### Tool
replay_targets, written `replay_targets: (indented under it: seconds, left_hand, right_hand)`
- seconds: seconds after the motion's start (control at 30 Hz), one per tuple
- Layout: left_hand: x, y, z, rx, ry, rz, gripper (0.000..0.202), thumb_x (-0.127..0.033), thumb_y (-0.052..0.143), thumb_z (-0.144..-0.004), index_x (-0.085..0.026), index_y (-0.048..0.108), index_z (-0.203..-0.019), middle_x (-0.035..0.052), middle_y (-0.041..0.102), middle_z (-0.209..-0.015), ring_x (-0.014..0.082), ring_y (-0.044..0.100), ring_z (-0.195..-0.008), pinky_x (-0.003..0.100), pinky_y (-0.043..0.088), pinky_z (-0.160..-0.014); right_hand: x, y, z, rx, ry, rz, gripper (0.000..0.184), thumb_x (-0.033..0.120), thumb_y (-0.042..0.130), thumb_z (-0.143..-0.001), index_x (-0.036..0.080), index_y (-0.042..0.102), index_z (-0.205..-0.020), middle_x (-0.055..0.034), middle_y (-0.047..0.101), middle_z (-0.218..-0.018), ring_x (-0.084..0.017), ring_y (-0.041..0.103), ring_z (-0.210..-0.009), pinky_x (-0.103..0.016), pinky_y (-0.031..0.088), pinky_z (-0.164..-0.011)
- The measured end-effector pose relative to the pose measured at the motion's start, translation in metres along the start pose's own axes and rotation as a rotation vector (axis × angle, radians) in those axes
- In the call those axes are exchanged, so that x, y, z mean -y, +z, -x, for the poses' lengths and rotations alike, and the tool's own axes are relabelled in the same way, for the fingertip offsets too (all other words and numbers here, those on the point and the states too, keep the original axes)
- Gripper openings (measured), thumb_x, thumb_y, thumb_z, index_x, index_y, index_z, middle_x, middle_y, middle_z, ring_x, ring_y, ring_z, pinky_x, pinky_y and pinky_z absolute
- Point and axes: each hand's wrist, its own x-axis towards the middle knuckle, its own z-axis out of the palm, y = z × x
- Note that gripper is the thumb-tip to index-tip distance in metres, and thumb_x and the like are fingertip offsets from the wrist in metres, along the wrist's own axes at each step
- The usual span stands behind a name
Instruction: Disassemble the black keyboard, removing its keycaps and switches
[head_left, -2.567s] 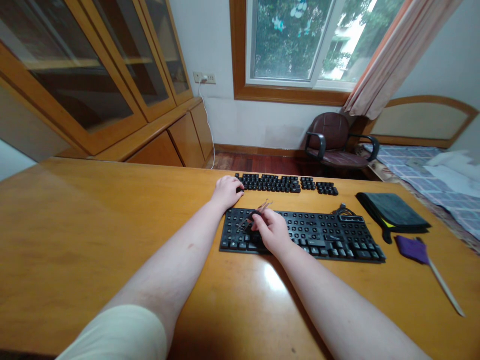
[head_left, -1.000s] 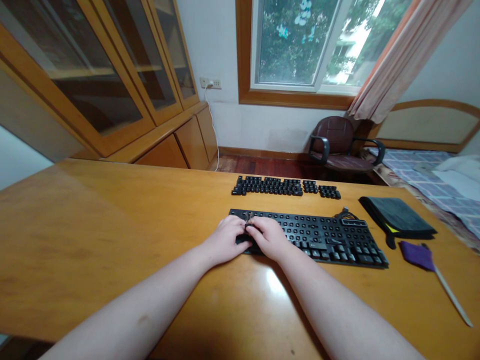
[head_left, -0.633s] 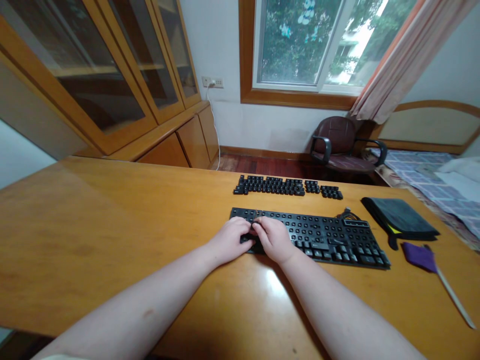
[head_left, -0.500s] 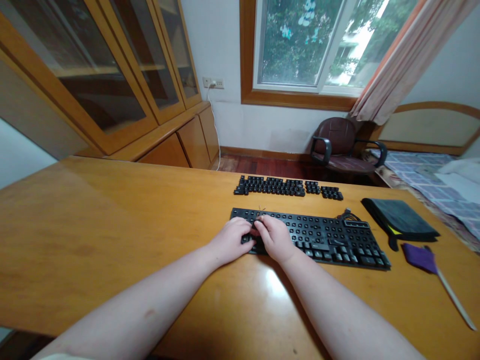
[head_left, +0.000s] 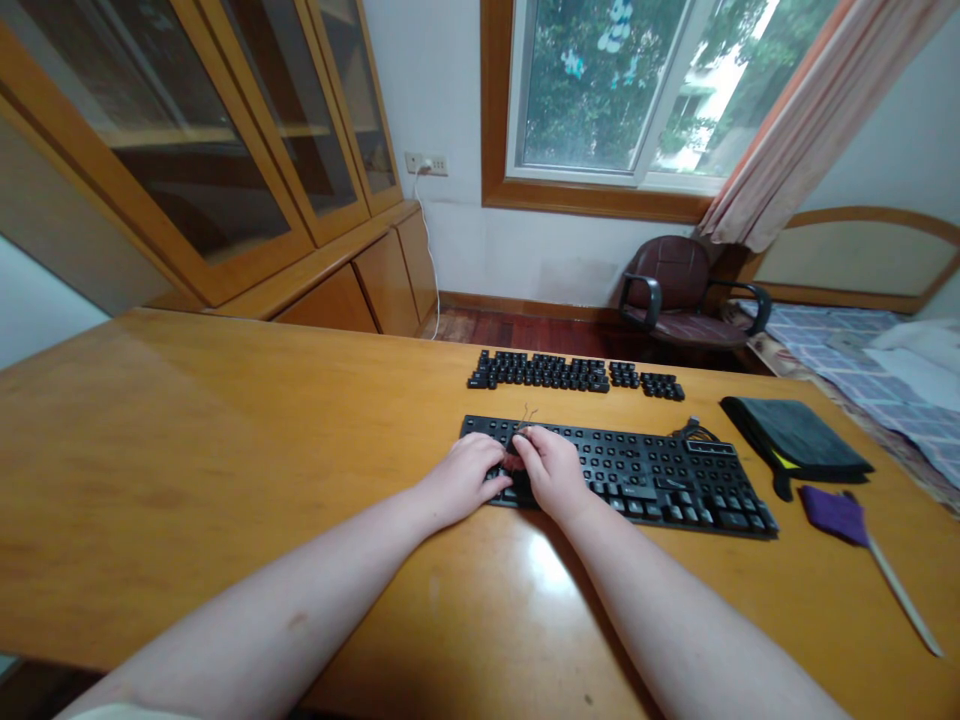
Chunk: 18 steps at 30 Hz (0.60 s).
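A: Where is the keyboard placed?

B: It is laid flat on the desk, and its left part is partly covered by both hands. Small square stems are exposed over much of it, while toward the lower right larger keys are seated.

A: What is grasped by the right hand?

B: A wire tool is gripped there between thumb and fingers. Its thin wires are pointed upward and away, and the keyboard's far edge is crossed by them in this view.

A: How are the fingers of the left hand set?

B: They are bent over the keyboard's left part, and the thumb is stretched toward the right hand. Whether anything is pinched by them cannot be told, since the gap between the hands is dark and blurred.

A: What is set out beyond?

B: Loose keycaps are lined up in rows and blocks near the desk's far edge. A black cable is bunched behind the keyboard's right end.

A: And to the right?

B: A dark pad is laid there, edged with a bit of yellow, and a purple-headed stick is placed just nearer. Past the desk, a chair is seen below the window.
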Motion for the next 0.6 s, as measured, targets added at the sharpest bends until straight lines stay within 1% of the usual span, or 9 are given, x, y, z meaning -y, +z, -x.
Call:
replay_targets:
  seconds: [0.1, 0.23, 0.33, 0.43, 0.53, 0.6]
  left_hand:
    - [0.0016, -0.0015, -0.0001, 0.013, 0.007, 0.003, 0.013, -0.028, 0.062, -0.077, -0.018, 0.061, -0.085, 0.0057, 0.063, -0.093, 0.0211, 0.054, -0.094, 0.037, 0.041, -0.089]
    - [0.0034, -0.0065, 0.0013, 0.036, 0.041, 0.044, 0.013, -0.027, 0.06, -0.078, -0.018, 0.061, -0.087, 0.0059, 0.062, -0.093, 0.0208, 0.053, -0.094, 0.036, 0.043, -0.088]
    - [0.0036, -0.0093, 0.0023, 0.039, 0.078, 0.094, 0.01, -0.02, 0.056, -0.079, -0.018, 0.06, -0.088, 0.0049, 0.062, -0.093, 0.0194, 0.053, -0.093, 0.035, 0.042, -0.089]
    - [0.0045, -0.0082, 0.0026, 0.022, 0.079, 0.123, 0.011, -0.015, 0.055, -0.076, -0.018, 0.059, -0.086, 0.004, 0.062, -0.09, 0.0191, 0.053, -0.092, 0.035, 0.042, -0.088]
    - [0.0059, -0.0051, 0.0023, -0.009, 0.08, 0.136, 0.012, -0.016, 0.056, -0.073, -0.018, 0.06, -0.085, 0.0041, 0.063, -0.089, 0.0196, 0.054, -0.091, 0.035, 0.042, -0.088]
    - [0.0059, -0.0041, 0.0018, -0.02, 0.055, 0.136, 0.012, -0.017, 0.058, -0.072, -0.018, 0.06, -0.084, 0.0043, 0.063, -0.088, 0.0201, 0.054, -0.09, 0.035, 0.043, -0.087]
  right_hand:
    - [0.0005, -0.0016, 0.0013, 0.037, -0.056, 0.009, 0.025, 0.027, 0.04, -0.091, 0.02, 0.055, -0.072, -0.0036, 0.061, -0.068, -0.016, 0.057, -0.065, -0.026, 0.042, -0.061]
    - [0.0014, -0.0032, 0.004, 0.134, -0.237, 0.012, 0.02, 0.026, 0.042, -0.089, 0.019, 0.059, -0.082, -0.0053, 0.064, -0.075, -0.017, 0.059, -0.07, -0.027, 0.044, -0.067]
    - [0.0031, -0.0029, 0.0042, 0.154, -0.34, 0.024, 0.016, 0.025, 0.045, -0.086, 0.018, 0.059, -0.081, -0.0056, 0.065, -0.073, -0.017, 0.059, -0.068, -0.027, 0.045, -0.065]
    - [0.0056, -0.0019, 0.0034, 0.174, -0.382, 0.046, 0.013, 0.023, 0.047, -0.083, 0.019, 0.06, -0.081, -0.0056, 0.066, -0.074, -0.017, 0.059, -0.068, -0.028, 0.045, -0.066]
    - [0.0067, -0.0006, 0.0037, 0.183, -0.396, 0.075, 0.014, 0.025, 0.048, -0.084, 0.019, 0.061, -0.088, -0.0067, 0.067, -0.08, -0.018, 0.061, -0.073, -0.029, 0.047, -0.069]
    - [0.0054, 0.0008, 0.005, 0.168, -0.383, 0.113, 0.018, 0.026, 0.046, -0.087, 0.019, 0.06, -0.094, -0.0077, 0.068, -0.083, -0.018, 0.062, -0.076, -0.029, 0.047, -0.07]
